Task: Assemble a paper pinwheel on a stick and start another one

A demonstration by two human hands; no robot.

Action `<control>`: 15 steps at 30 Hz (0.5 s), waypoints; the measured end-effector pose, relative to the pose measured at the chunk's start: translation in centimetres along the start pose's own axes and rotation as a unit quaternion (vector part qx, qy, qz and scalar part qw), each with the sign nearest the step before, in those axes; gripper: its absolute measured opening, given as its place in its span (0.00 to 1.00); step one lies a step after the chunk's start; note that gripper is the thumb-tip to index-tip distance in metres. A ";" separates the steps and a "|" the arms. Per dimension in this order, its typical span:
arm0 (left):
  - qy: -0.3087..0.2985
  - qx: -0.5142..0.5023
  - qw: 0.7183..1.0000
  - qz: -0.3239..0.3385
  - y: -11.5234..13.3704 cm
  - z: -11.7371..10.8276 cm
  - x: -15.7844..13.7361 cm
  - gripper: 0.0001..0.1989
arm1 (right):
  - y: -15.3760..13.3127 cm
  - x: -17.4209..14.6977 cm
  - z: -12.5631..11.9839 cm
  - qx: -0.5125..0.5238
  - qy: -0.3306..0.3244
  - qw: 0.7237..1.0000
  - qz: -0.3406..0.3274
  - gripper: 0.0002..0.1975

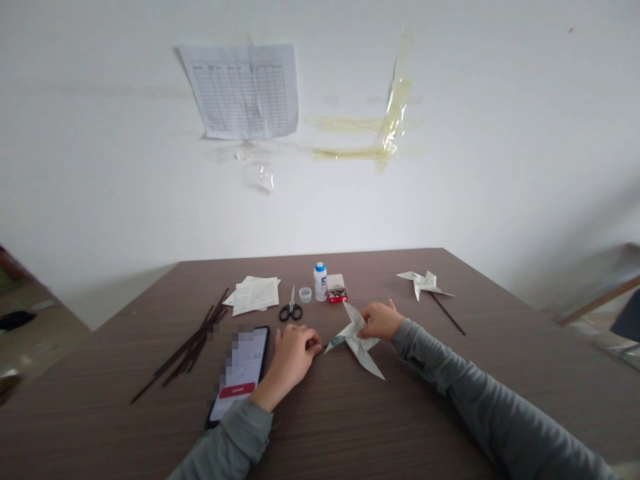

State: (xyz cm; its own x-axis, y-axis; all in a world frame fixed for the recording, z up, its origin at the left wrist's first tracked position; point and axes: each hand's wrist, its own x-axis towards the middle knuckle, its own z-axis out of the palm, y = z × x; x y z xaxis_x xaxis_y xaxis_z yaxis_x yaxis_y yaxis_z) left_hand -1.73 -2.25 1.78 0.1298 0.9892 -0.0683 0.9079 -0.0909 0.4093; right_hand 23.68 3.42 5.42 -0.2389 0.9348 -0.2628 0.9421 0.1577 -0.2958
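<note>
A folded paper pinwheel (357, 343) with pointed blades is in front of me, just above or on the table. My right hand (383, 321) is closed, its fingers gripping the pinwheel near its middle. To the left, my left hand (294, 350) is closed in a pinch at the pinwheel's left blade. A short dark tip of a thin stick (325, 346) shows between those fingers and the paper; most of it is hidden. Beyond the pinwheel, a small red box of tacks (338, 299) stands with its lid up.
Dark thin sticks (193, 343) and a phone (243, 370) lie left. Behind are paper squares (256, 295), scissors (291, 310), a clear cup (305, 295) and a blue-capped white bottle (321, 283). Another pinwheel (425, 284) on a stick lies right. A wall (320, 213) borders the table.
</note>
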 end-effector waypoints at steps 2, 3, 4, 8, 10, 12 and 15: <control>-0.002 0.005 1.000 -0.003 0.1 -0.2 0.0 0.11 | 0.2 0.1 0.2 0.011 0.007 1.000 -0.001 0.05; -0.003 0.007 1.000 -0.004 0.1 -0.2 0.1 0.11 | 0.2 0.2 0.3 0.015 0.009 1.000 -0.001 0.05; -0.004 0.011 1.000 -0.004 0.1 -0.3 0.1 0.11 | 0.3 0.2 0.4 0.017 0.009 1.000 -0.001 0.05; -0.002 0.019 1.000 -0.001 0.1 -0.3 0.3 0.10 | 0.3 0.4 0.6 0.018 0.008 1.000 0.001 0.04; 0.003 0.022 1.000 0.000 0.0 -0.1 0.3 0.10 | 0.4 0.4 0.7 0.019 0.008 1.000 0.002 0.04; 0.010 0.022 1.000 0.001 -0.2 0.1 0.4 0.10 | 0.4 0.4 0.7 0.023 0.008 1.000 0.004 0.05; 0.025 0.015 1.000 0.004 -0.5 0.4 0.4 0.10 | 0.6 0.4 0.8 0.032 0.009 0.999 0.004 0.05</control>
State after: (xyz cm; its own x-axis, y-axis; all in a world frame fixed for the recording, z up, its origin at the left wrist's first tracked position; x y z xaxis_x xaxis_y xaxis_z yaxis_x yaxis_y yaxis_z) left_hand -1.98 -1.81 1.15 0.1183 0.9928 -0.0191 0.9185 -0.1021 0.3821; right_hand 23.97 3.64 4.38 -0.2270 0.9418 -0.2480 0.9268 0.1307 -0.3520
